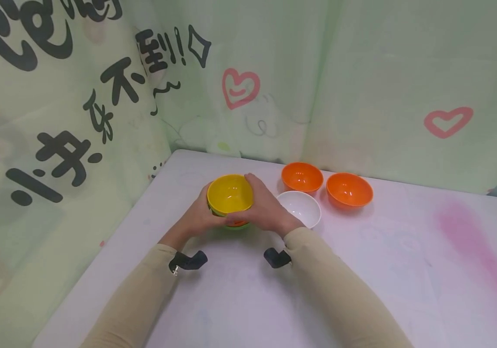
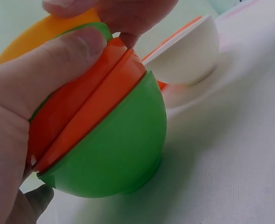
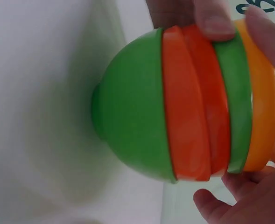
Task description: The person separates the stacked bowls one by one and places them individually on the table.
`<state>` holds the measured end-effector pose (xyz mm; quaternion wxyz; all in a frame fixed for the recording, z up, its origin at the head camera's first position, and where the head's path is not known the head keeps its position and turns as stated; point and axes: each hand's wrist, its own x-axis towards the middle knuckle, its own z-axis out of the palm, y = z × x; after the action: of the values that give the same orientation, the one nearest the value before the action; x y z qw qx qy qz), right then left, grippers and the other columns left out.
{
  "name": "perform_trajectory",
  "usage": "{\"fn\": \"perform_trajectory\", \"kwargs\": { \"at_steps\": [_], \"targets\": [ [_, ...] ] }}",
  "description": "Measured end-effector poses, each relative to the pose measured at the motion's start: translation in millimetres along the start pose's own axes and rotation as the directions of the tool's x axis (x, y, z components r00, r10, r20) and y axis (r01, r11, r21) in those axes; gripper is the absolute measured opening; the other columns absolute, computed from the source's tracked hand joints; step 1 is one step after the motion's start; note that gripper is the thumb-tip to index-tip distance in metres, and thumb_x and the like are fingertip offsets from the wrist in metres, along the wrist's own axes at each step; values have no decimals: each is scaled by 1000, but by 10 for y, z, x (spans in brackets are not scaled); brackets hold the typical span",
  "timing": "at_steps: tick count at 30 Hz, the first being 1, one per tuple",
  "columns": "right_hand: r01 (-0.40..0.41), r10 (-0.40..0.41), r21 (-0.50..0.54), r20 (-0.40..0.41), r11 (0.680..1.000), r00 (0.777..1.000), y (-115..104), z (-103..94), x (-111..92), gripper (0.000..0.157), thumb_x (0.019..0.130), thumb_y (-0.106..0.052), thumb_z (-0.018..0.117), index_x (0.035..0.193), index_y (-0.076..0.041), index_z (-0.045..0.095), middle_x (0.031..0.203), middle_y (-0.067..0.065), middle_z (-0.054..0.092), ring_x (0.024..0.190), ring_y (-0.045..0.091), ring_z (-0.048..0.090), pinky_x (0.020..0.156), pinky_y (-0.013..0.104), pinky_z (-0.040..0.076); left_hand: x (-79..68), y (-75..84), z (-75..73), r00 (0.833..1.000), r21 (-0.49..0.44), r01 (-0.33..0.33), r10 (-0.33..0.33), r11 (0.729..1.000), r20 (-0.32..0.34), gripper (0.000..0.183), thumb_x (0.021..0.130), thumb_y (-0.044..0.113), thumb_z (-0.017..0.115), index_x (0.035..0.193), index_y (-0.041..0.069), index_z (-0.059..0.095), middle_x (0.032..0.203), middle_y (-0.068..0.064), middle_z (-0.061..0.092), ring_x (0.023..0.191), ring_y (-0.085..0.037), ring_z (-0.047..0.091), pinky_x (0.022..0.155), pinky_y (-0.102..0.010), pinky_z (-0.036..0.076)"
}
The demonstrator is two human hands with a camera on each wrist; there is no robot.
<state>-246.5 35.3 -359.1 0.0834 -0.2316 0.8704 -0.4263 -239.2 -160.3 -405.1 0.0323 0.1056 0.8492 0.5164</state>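
Both hands surround a stack of nested bowls in the head view. Topmost is a yellow bowl (image 1: 230, 193). Under it, the right wrist view shows an upper green bowl (image 3: 238, 102), two orange-red bowls (image 3: 186, 112) and a lower green bowl (image 3: 132, 107). My left hand (image 1: 202, 213) grips the stack from the left, its thumb across the upper green bowl's rim. My right hand (image 1: 266, 205) holds the yellow bowl's right side. The lower green bowl's base is close to the tabletop; I cannot tell whether it touches.
Just right of the stack stands a white bowl (image 1: 302, 207), partly behind the right hand. Two orange bowls (image 1: 302, 175) (image 1: 349, 190) stand behind it near the back edge of the white table (image 1: 231, 299). A printed curtain (image 1: 361, 87) hangs behind and at the left.
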Motion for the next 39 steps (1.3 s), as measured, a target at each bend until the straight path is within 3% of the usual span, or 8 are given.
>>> {"fn": "perform_trajectory", "kwargs": {
  "at_steps": [7,13,22,31,39],
  "targets": [
    [-35,34,-53,-14,998,999,8,-2,27,107,56,-63,71,138,-13,24,126,-3,38,105,15,41,84,32,43,4,-8,21,1000,-14,3,-3,1000,1,108,55,55,77,138,20,18,128,4,37,112,-14,39,96,-39,35],
    [-87,85,-34,-50,996,995,31,-18,16,109,55,-66,70,140,-18,22,130,-5,36,104,11,40,83,31,44,5,6,31,1000,-53,-16,17,998,18,105,56,47,81,137,22,19,127,5,37,112,-14,39,96,-38,35],
    [-53,52,0,-148,999,988,-13,-217,-105,106,56,-60,73,140,-22,21,126,-7,38,101,12,43,79,31,46,7,26,-20,998,-27,-53,54,998,19,104,57,38,83,137,21,19,125,5,39,109,-13,42,95,-35,36],
    [-72,71,3,-205,997,976,0,-478,-312,103,52,-60,76,137,-27,26,126,-7,38,100,15,43,80,35,45,-113,277,-43,998,-62,-45,47,997,34,100,63,21,82,138,9,17,126,-7,40,108,-21,43,93,-39,37],
    [-106,91,-55,-233,993,968,173,-715,-690,104,52,-62,75,137,-28,25,128,-4,36,108,21,38,83,43,43,18,-4,9,1000,-42,-23,23,999,4,112,55,35,85,140,14,15,129,-4,39,113,-20,42,96,-40,35]
  ]
}}
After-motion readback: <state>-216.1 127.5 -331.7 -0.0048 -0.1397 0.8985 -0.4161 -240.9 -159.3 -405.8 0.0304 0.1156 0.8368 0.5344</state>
